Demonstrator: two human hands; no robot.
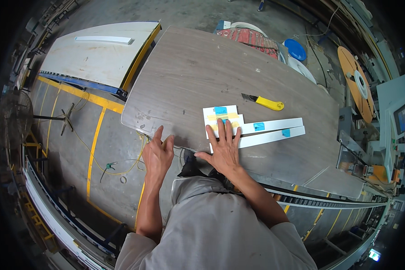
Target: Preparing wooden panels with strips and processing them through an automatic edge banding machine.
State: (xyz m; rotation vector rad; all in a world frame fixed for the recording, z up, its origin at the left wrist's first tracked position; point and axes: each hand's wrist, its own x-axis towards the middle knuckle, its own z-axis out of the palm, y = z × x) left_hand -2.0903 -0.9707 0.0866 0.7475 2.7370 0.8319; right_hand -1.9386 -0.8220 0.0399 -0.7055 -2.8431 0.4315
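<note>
- I find the white strips [270,137] on the table [189,72], on the wearer's side of the knife [270,103]; judged light, stiff, smooth; best held by their long edges.
- Right grip [224,146]: spread flat over the strips' left end. Left grip [158,153]: loosely parted, apparently empty, well left of the knife.
- Open room: beyond the knife.

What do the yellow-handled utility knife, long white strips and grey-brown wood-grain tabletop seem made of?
Yellow-handled utility knife: likely a plastic handle, judging by its bright, smooth look; thin dark blade, probably metal.
Long white strips: smooth, straight-edged, evenly coloured; perhaps plastic or coated board.
Grey-brown tabletop: grain-patterned, scuffed, mostly dull; wood or laminate, can't tell which.
</note>
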